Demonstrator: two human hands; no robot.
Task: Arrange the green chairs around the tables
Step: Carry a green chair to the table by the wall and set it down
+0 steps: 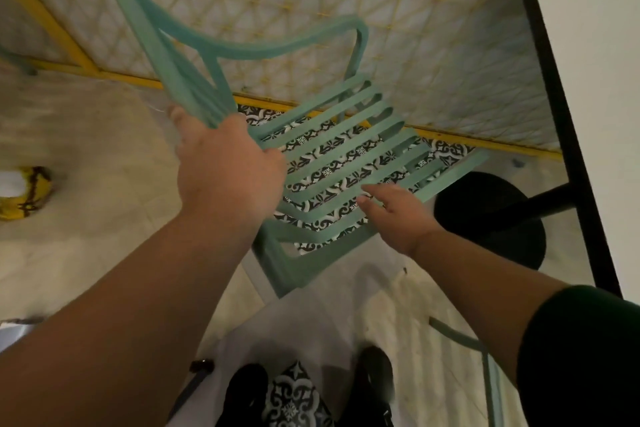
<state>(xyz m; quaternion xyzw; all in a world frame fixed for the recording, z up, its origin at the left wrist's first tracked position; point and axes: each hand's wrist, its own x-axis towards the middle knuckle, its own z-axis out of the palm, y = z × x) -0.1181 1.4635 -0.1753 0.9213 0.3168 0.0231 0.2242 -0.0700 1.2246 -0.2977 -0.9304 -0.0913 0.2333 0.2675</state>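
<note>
Fingers [265, 154] of the left hand [225, 166] are wrapped tight round the foot of the chair [346, 149] back, thumb hooked over at ten o'clock of the knuckles. That chair fills the centre, tilted, its seat slats running up toward one o'clock. Whether its legs are on the floor I can't tell. At five o'clock of the seat comes the right hand [398, 215], its fingers [375, 189] straight and loose, gripping nothing, tips at the front slat, touching or just shy. Off at three o'clock stands the counter [588, 80], its round black base [485, 218] just beside the seat's corner. My read: this chair is being placed at the counter. Next move calls for the right hand to catch the seat edge, square the chair to the counter, and set it down clear of that base.
</note>
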